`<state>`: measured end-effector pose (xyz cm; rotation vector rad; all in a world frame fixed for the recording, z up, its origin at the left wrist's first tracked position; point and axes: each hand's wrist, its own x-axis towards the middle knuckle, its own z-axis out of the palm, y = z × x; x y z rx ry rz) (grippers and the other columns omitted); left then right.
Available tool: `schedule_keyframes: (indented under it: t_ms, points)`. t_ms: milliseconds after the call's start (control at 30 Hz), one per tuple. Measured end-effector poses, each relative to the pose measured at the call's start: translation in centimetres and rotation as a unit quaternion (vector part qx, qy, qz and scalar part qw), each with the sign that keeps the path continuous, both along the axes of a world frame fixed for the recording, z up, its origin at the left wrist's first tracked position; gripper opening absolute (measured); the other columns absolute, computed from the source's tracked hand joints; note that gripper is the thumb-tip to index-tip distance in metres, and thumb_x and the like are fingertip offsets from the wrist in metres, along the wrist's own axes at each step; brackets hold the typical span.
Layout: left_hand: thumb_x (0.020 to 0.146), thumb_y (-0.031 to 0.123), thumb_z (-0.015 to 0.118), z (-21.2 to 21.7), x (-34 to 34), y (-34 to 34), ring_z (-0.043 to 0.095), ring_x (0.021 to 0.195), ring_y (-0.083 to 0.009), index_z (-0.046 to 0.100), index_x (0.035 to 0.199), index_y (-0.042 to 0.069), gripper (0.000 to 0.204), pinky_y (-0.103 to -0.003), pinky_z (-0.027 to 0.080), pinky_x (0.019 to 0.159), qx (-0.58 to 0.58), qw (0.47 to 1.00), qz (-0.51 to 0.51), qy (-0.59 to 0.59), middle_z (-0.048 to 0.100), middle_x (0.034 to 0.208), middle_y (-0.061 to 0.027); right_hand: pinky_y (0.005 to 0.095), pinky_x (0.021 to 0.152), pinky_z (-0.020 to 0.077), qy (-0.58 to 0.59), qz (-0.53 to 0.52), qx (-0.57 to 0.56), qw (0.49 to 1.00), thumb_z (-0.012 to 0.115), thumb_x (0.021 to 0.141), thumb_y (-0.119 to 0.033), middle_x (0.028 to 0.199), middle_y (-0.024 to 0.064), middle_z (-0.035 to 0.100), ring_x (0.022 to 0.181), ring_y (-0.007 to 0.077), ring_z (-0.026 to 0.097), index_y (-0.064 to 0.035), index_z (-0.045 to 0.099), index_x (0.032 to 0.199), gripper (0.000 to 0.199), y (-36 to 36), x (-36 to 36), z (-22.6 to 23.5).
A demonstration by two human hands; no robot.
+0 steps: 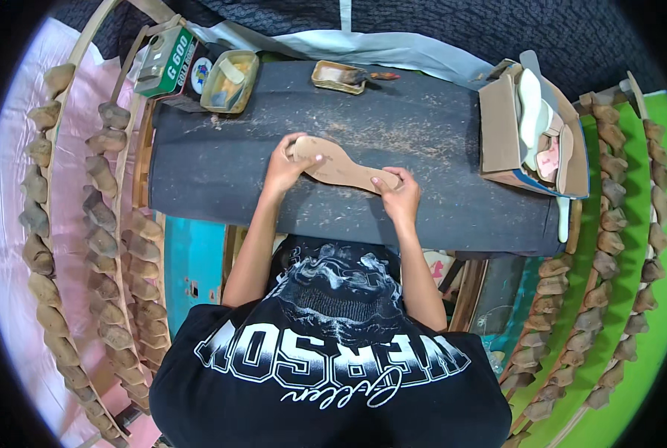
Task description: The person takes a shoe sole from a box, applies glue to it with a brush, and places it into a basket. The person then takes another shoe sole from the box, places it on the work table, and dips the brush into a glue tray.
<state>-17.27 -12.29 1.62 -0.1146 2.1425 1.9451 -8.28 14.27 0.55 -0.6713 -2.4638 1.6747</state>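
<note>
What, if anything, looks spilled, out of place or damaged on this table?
Light crumbs litter the dark table cover, mostly beyond the hands, so it looks unswept. A pale strip at the right edge sits outside the cardboard box, unlike similar pieces inside. The tan sole piece in both hands shows no obvious damage.

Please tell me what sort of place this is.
Probably a small shoemaking workshop. The left hand and right hand hold a tan insole, a cardboard box holds sole-shaped pieces, and rows of what look like shoe lasts line both sides.
</note>
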Motion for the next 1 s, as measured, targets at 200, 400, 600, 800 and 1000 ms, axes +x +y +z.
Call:
schedule_keyframes:
  t_ms: [200,400,600,800,1000]
  points:
    - [0.075,0.015,0.096,-1.0,0.7,-3.5,0.07,0.108,-0.0328,0.067,0.124,0.005,0.058,-0.041,0.057,0.096,-0.29,0.955,-0.034,0.054,0.074,0.114,-0.0143,0.0487,0.089,0.0559,0.042,0.062,0.149,0.986,0.092,0.079,-0.018,0.103,0.0177,0.075,0.098,0.0403,0.071,-0.0051,0.078,0.111,0.037,-2.2,-1.9,-1.2]
    - [0.073,0.024,0.096,0.1,0.0,-3.6,0.047,0.133,-0.0382,0.066,0.132,0.015,0.067,-0.055,0.039,0.112,-0.437,0.895,-0.056,0.073,0.053,0.142,-0.0143,0.0478,0.101,0.0517,-0.002,0.098,0.333,0.938,0.095,0.076,-0.022,0.126,0.0143,0.07,0.123,0.0389,0.059,-0.0056,0.078,0.114,0.045,-3.5,-3.0,2.2]
    - [0.074,0.026,0.093,1.1,-3.8,-3.5,0.036,0.151,-0.0421,0.052,0.156,0.022,0.092,-0.057,0.027,0.128,-0.383,0.897,-0.192,0.107,0.04,0.161,-0.0171,0.0473,0.1,0.0539,-0.02,0.141,0.265,0.954,0.099,0.07,-0.027,0.13,0.0143,0.069,0.119,0.0361,0.063,-0.0049,0.075,0.121,0.06,-0.4,-6.4,1.0]
    - [0.081,0.029,0.092,-0.6,-8.2,-2.1,0.036,0.155,-0.0401,0.047,0.16,0.014,0.092,-0.05,0.037,0.127,-0.227,0.946,-0.133,0.188,0.037,0.168,-0.0163,0.0313,0.077,0.0558,0.034,-0.014,-0.105,0.994,0.089,0.089,-0.025,0.117,0.0097,0.074,0.095,0.0172,0.07,-0.0017,0.07,0.129,0.05,0.9,-15.2,0.6]
    - [0.085,0.024,0.089,-0.9,-12.5,0.3,0.032,0.159,-0.0391,0.029,0.168,0.008,0.104,-0.048,0.032,0.13,-0.222,0.939,-0.139,0.224,0.026,0.176,-0.0157,0.0265,0.074,0.0531,0.088,-0.04,-0.164,0.982,0.083,0.096,-0.019,0.105,0.0065,0.075,0.09,0.0118,0.069,-0.0008,0.07,0.125,0.036,-1.3,-23.5,-0.1]
